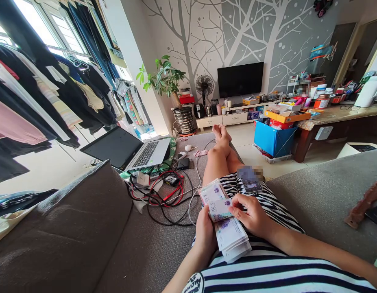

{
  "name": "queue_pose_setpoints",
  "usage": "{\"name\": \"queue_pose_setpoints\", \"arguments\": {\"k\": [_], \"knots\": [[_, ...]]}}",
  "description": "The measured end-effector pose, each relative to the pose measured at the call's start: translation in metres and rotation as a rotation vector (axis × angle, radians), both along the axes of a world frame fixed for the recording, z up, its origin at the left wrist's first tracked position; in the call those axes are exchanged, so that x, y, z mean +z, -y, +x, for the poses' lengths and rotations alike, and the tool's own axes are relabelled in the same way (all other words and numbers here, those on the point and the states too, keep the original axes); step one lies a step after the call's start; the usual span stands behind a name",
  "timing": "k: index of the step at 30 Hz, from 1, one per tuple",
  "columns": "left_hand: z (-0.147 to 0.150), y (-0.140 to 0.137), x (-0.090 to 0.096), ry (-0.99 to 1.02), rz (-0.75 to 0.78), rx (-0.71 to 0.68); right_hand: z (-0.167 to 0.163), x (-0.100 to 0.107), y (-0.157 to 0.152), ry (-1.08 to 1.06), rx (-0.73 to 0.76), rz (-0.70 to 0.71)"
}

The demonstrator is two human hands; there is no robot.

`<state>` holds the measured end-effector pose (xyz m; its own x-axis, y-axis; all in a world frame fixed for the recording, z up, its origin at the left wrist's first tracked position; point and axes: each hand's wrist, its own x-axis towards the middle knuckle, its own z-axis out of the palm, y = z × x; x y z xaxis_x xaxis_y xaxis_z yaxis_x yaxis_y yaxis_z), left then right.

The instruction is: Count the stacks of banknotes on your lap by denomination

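A fanned stack of banknotes (230,236) lies over my lap, pale with purplish print, and a few notes stick out toward my feet. My left hand (204,228) is closed around the stack's left side. From the right, my right hand (248,212) pinches the edge of a folded-over banknote (219,209) between thumb and fingers, right above the rest of the stack. A phone (251,185) with a blurred upper part rests on the striped clothing (276,203) over my thigh, just beyond my right hand.
On the grey sofa (164,252) to my left are an open laptop (145,154) and tangled cables (166,199) with chargers. A cushion (69,232) stands at far left. To the right are a blue box (272,139) and a cluttered table (337,116). A TV (240,80) stands ahead.
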<state>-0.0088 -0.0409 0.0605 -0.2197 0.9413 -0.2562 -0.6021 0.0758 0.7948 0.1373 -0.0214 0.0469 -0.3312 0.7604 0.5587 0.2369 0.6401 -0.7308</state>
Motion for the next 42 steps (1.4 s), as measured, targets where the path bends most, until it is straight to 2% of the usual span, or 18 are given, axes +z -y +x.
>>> {"name": "queue_pose_setpoints", "arguments": {"k": [6,16,18,21,24,26,31,36,42], "knots": [[-0.001,0.002,0.004,0.106,0.014,-0.15,0.0,0.001,0.001,0.03,0.04,0.057],[-0.001,0.0,-0.004,0.124,0.045,-0.156,-0.002,0.004,-0.001,0.055,0.057,0.026],[-0.002,0.0,-0.008,0.083,0.083,-0.156,-0.004,0.005,-0.002,0.053,0.053,0.011],[-0.004,0.002,-0.011,-0.056,0.088,-0.068,-0.005,0.006,-0.003,0.042,0.065,-0.017],[-0.007,0.005,-0.007,-0.186,0.053,0.024,-0.006,0.007,-0.003,0.034,0.092,-0.037],[-0.007,0.007,-0.004,-0.21,0.051,0.023,-0.007,0.009,-0.002,0.036,0.108,-0.037],[-0.004,0.008,0.004,-0.113,0.051,-0.01,-0.005,0.01,0.0,0.064,0.127,-0.025],[0.0,0.006,0.01,0.013,-0.001,-0.038,0.0,0.008,0.004,0.052,0.186,0.071],[0.001,-0.001,0.002,0.115,0.004,-0.097,0.004,0.011,0.011,0.039,0.247,0.163]]}}
